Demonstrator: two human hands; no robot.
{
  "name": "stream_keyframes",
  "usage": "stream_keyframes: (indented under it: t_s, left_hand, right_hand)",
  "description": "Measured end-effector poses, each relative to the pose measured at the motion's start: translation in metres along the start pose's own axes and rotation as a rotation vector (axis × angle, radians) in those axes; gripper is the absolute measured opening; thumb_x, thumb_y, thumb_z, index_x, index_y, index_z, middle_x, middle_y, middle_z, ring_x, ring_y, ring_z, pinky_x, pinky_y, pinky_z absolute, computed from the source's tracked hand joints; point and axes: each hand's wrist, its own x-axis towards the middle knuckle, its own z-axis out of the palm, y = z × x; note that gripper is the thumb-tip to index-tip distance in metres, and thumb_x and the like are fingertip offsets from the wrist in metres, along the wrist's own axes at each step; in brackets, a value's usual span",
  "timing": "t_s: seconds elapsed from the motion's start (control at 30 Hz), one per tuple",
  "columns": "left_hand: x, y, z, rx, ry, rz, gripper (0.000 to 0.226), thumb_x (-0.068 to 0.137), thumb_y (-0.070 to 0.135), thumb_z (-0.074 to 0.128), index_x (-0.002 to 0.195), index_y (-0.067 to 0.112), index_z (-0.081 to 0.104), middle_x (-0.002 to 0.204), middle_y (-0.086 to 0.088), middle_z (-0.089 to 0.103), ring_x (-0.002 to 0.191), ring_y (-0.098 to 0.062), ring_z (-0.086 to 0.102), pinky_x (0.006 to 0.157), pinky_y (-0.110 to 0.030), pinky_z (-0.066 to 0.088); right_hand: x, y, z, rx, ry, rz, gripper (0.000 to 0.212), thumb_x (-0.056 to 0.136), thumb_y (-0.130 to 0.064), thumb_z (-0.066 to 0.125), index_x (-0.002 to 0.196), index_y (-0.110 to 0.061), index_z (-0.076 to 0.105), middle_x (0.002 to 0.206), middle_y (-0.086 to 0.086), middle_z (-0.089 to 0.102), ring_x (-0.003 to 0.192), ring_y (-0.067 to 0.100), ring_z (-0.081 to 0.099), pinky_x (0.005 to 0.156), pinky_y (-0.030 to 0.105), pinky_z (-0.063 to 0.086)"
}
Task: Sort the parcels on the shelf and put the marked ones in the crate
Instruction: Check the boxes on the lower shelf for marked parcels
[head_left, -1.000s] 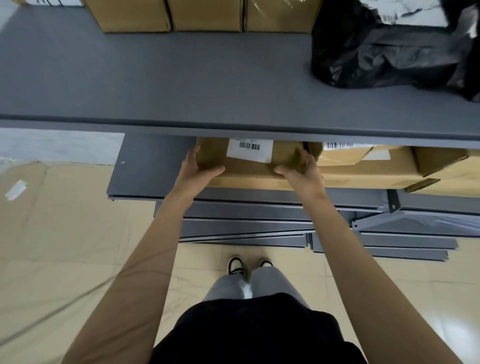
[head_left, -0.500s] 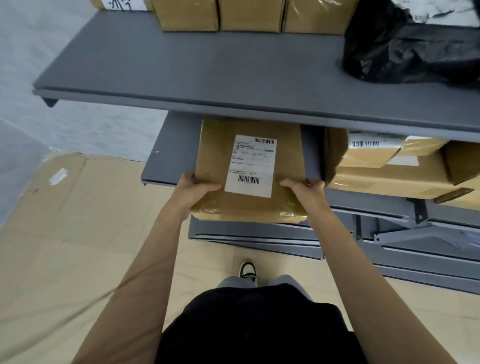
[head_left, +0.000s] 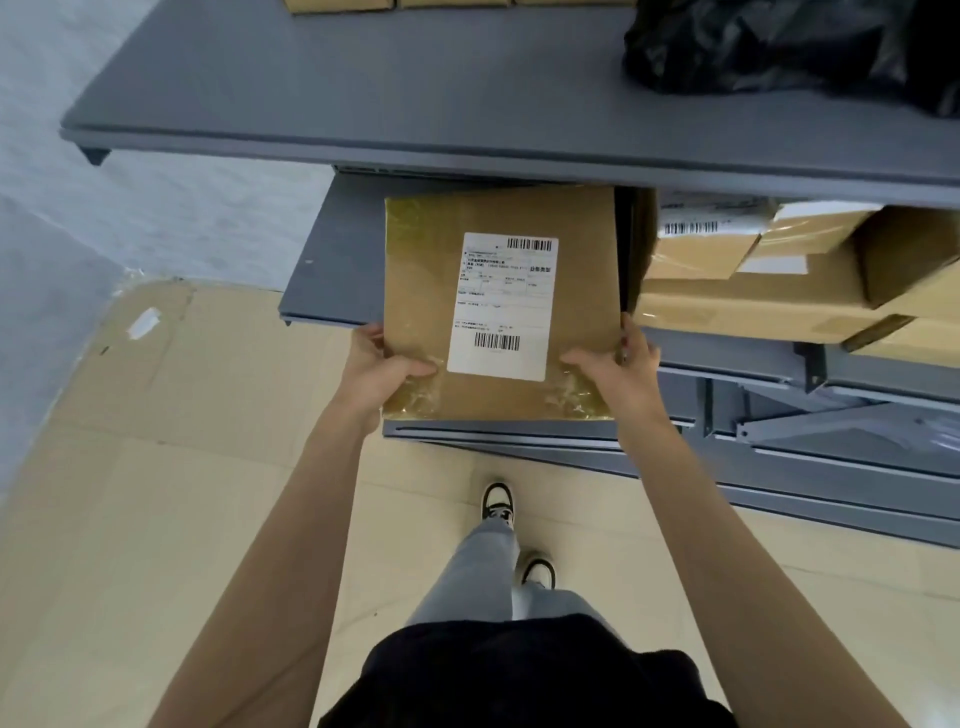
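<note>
Two grey shelves (head_left: 415, 93) are seen, one above the other, and most of the sorting is judged to be left. On the upper shelf, a row of brown boxes (head_left: 452, 4) is cut off at the far edge, and a black plastic bag (head_left: 789, 47) is set at the far right. On the lower shelf (head_left: 332, 270), a stack of brown parcels (head_left: 753, 291) is kept at the right, several with white barcode stickers; none of these is being touched. Flattened cardboard (head_left: 171, 395) is spread over the floor at the left.

One flat brown parcel (head_left: 498, 306) is held in front of the lower shelf, its near part out past the shelf's front edge, just left of the stack. It is turned face up, so that its white label (head_left: 501, 306) can be read. Whether a mark is carried on it cannot be told; the print is too small.

The parcel is gripped at its near corners: the left hand (head_left: 382, 371) is clamped on the near left corner and the right hand (head_left: 618, 366) on the near right corner, thumbs laid on top, the hands kept well apart.

No crate is shown, so nothing can be counted as delivered. This parcel is judged to be at the checking stage.
</note>
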Motion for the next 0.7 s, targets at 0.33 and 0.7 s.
stream_keyframes:
  t_s: [0.33,0.7]
  left_hand:
    - [0.060,0.036,-0.008,0.173,-0.098,0.045,0.073,0.067,0.000,0.076,0.131,0.012,0.042,0.112,-0.001,0.061,0.085,-0.011,0.061,0.053,-0.019,0.049]
    - [0.143,0.054,-0.002,0.250,-0.180,0.094,0.062,0.078,0.010,0.071,0.132,0.015,0.042,0.116,0.001,0.057,0.100,-0.015,0.056,0.074,-0.023,0.046]
  right_hand:
    - [0.030,-0.025,0.023,0.051,-0.057,0.032,0.094,0.070,-0.025,0.074,0.148,-0.030,0.021,0.137,0.005,0.027,0.126,0.029,0.039,0.108,0.045,0.036]
    - [0.085,-0.065,0.049,0.037,-0.111,0.036,0.073,0.073,-0.020,0.069,0.137,-0.029,0.035,0.125,0.002,0.048,0.111,0.021,0.049,0.100,0.039,0.040]
